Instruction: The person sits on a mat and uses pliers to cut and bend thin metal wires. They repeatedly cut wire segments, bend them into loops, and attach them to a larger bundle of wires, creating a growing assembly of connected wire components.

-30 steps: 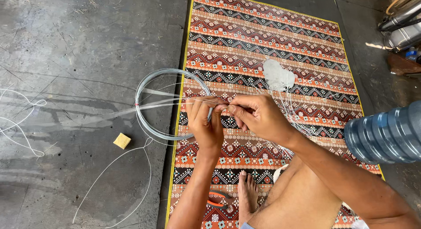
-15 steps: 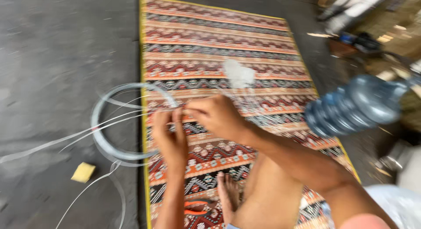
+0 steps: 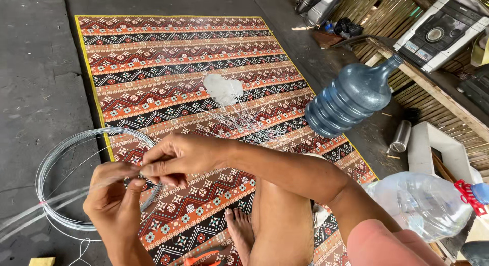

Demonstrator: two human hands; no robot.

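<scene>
Far left on the grey concrete floor (image 3: 35, 93) sits a round coil of thin shiny wire (image 3: 56, 194), half over the edge of the patterned woven mat (image 3: 168, 57). The left hand (image 3: 114, 200) and right hand (image 3: 178, 156) meet just right of it, fingertips pinched together on a strand of that wire. Further out lies a white scrap (image 3: 223, 89) with loose cut wires (image 3: 249, 121), then two clear plastic water jugs (image 3: 351, 98) on the right.

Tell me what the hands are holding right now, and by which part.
Both the left hand and right hand pinch thin wire strands at their near ends, between fingertips; the strands trail off leftward.
</scene>
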